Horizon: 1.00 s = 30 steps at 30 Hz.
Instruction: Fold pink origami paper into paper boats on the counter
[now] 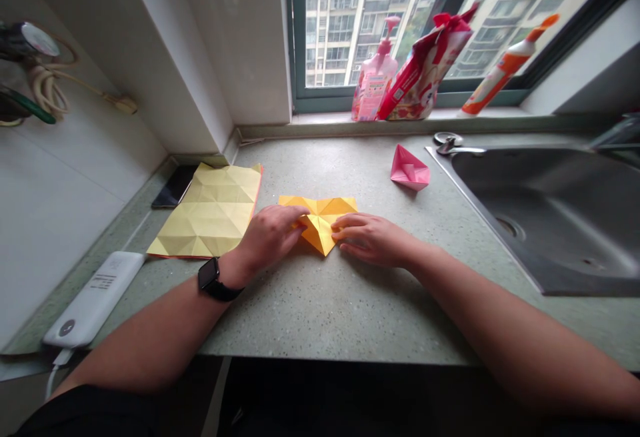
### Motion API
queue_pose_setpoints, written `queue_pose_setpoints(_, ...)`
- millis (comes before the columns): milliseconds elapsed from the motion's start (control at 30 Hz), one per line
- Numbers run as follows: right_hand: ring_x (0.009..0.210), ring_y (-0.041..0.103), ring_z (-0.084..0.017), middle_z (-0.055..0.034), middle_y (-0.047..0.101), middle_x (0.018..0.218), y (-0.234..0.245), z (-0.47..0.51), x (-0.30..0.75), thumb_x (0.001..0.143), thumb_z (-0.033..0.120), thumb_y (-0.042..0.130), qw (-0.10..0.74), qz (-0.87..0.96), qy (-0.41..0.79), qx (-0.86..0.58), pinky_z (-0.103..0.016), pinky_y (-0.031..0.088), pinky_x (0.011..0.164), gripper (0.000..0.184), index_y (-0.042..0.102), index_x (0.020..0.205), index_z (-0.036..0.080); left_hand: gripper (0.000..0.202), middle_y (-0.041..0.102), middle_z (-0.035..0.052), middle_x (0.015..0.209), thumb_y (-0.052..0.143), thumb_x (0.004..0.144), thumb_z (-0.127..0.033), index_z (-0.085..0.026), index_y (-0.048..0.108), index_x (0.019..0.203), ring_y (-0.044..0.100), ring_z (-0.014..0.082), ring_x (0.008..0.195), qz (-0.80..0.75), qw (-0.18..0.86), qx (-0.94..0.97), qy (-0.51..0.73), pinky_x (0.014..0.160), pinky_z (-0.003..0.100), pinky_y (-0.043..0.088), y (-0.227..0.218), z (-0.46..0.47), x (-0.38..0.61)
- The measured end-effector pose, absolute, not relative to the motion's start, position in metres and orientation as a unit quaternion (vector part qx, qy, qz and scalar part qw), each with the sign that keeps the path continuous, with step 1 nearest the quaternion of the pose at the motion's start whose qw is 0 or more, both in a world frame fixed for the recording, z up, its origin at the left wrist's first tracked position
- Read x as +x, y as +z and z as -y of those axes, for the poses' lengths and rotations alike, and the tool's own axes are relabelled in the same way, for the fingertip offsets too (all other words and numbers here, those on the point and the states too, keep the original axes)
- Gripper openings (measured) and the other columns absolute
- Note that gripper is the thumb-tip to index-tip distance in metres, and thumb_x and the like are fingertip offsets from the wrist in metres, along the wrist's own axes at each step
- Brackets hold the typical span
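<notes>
A sheet of orange origami paper, partly folded with a point toward me, lies on the counter in front of me. My left hand grips its left side between thumb and fingers. On the right side, my right hand pinches the paper's edge, with the fingertips close to the central fold. A folded pink paper boat-like shape stands farther back to the right, apart from both hands. To the left of my left hand lie creased yellow sheets, with a red-orange edge showing beneath.
A steel sink is set into the counter at right. A white power bank with a cable and a dark phone lie at left. A pink pump bottle, a red bag and an orange-white bottle line the windowsill.
</notes>
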State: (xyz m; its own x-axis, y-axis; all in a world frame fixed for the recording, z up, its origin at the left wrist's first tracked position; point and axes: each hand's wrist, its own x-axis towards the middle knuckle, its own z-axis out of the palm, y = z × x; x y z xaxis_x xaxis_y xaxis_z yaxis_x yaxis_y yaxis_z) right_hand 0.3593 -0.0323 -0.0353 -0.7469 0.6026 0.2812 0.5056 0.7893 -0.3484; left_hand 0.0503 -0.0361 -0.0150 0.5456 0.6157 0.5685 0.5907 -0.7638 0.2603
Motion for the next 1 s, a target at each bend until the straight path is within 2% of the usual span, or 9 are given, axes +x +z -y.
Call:
queue_pose_setpoints(100,0.119,0.076,-0.023,-0.0069,0.079,0.132,-0.035,0.036,0.355,0.103,0.028,0.070,0.193,0.930,0.134,-0.284,-0.040,0.062,0.106,0.023,0.083,0.123,0.030,0.022,0.079,0.0057,0.107,0.070,0.104,-0.020,-0.021,0.063,0.124,0.076,0.0212,0.092,-0.371,0.048,0.865,0.334,0.082,0.035,0.061,-0.020,0.035,0.053)
queue_pose_setpoints(167,0.122,0.075,-0.024,-0.0077,0.078,0.134,-0.033,0.038,0.353,0.103,0.028,0.071,0.184,0.931,0.135,-0.284,-0.042,0.062,0.107,0.025,0.082,0.125,0.030,0.013,0.077,0.0062,0.107,0.068,0.104,-0.019,-0.021,0.064,0.116,0.074,0.0211,0.093,-0.376,0.062,0.867,0.321,0.083,0.035,0.061,-0.020,0.033,0.053)
queue_pose_setpoints(233,0.123,0.074,-0.024,-0.0077,0.077,0.135,-0.032,0.039,0.351,0.103,0.028,0.071,0.170,0.933,0.132,-0.288,-0.043,0.062,0.107,0.026,0.082,0.127,0.031,0.005,0.076,0.0078,0.113,0.065,0.105,-0.016,-0.021,0.068,0.106,0.072,0.0225,0.101,-0.367,0.064,0.880,0.294,0.089,0.038,0.061,-0.020,0.032,0.053)
queue_pose_setpoints(300,0.122,0.074,-0.024,-0.0072,0.077,0.135,-0.032,0.040,0.351,0.103,0.028,0.071,0.163,0.934,0.129,-0.291,-0.043,0.062,0.107,0.027,0.081,0.127,0.032,0.010,0.074,0.0091,0.124,0.065,0.104,-0.015,-0.021,0.072,0.101,0.070,0.0253,0.113,-0.354,0.055,0.895,0.267,0.098,0.044,0.060,-0.019,0.031,0.053)
queue_pose_setpoints(433,0.116,0.077,-0.024,-0.0066,0.078,0.133,-0.032,0.040,0.353,0.103,0.027,0.071,0.169,0.930,0.112,-0.305,-0.041,0.064,0.101,0.026,0.082,0.125,0.033,0.012,0.067,0.0121,0.145,0.070,0.104,-0.019,-0.023,0.080,0.108,0.062,0.0322,0.135,-0.345,0.037,0.908,0.236,0.114,0.057,0.054,-0.020,0.033,0.053)
queue_pose_setpoints(567,0.109,0.078,-0.024,-0.0064,0.079,0.132,-0.033,0.038,0.356,0.103,0.027,0.070,0.171,0.924,0.091,-0.330,-0.040,0.065,0.095,0.024,0.084,0.122,0.032,0.016,0.063,0.0124,0.156,0.069,0.105,-0.021,-0.024,0.083,0.113,0.057,0.0347,0.145,-0.343,0.031,0.915,0.208,0.123,0.063,0.048,-0.021,0.038,0.055)
queue_pose_setpoints(767,0.110,0.078,-0.023,-0.0077,0.081,0.128,-0.033,0.035,0.359,0.105,0.025,0.066,0.177,0.928,0.091,-0.313,-0.039,0.065,0.096,0.023,0.085,0.119,0.028,0.025,0.058,0.0157,0.164,0.064,0.108,-0.024,-0.020,0.080,0.127,0.054,0.0354,0.152,-0.315,0.040,0.933,0.171,0.129,0.064,0.044,-0.020,0.043,0.057)
queue_pose_setpoints(867,0.108,0.078,-0.023,-0.0071,0.082,0.124,-0.030,0.034,0.359,0.104,0.024,0.067,0.186,0.928,0.106,-0.307,-0.039,0.065,0.097,0.021,0.085,0.114,0.028,0.026,0.066,0.0150,0.156,0.062,0.110,-0.027,-0.019,0.079,0.129,0.059,0.0336,0.148,-0.303,0.060,0.937,0.164,0.131,0.062,0.042,-0.021,0.043,0.059)
queue_pose_setpoints(1000,0.105,0.079,-0.023,-0.0075,0.082,0.120,-0.027,0.034,0.359,0.104,0.025,0.067,0.188,0.926,0.119,-0.306,-0.039,0.065,0.095,0.019,0.085,0.108,0.027,0.029,0.073,0.0139,0.145,0.063,0.111,-0.030,-0.020,0.075,0.135,0.068,0.0306,0.135,-0.290,0.101,0.940,0.150,0.121,0.053,0.054,-0.020,0.044,0.061)
